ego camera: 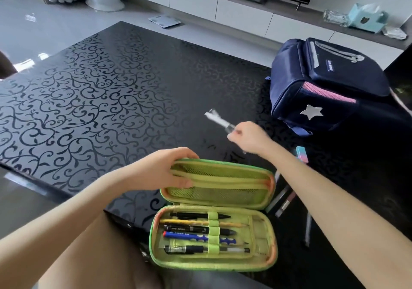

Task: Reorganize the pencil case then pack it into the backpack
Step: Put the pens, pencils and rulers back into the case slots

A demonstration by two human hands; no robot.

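- Head view: my right hand (247,137) is closed on a blurred clear pen (219,121), its long axis pointing far-left.
- The open pencil case (214,264) lies near-left of it.
- My left hand (165,170) pinches the lid.
- The backpack (330,83) stands far right.

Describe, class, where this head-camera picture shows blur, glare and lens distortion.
Head view: the pen in the right hand is smeared by motion blur, while the pencil case held by the left hand is sharp; window glare shines on the glossy black table and pale floor; the wide lens bends the table's edges and stretches both forearms.
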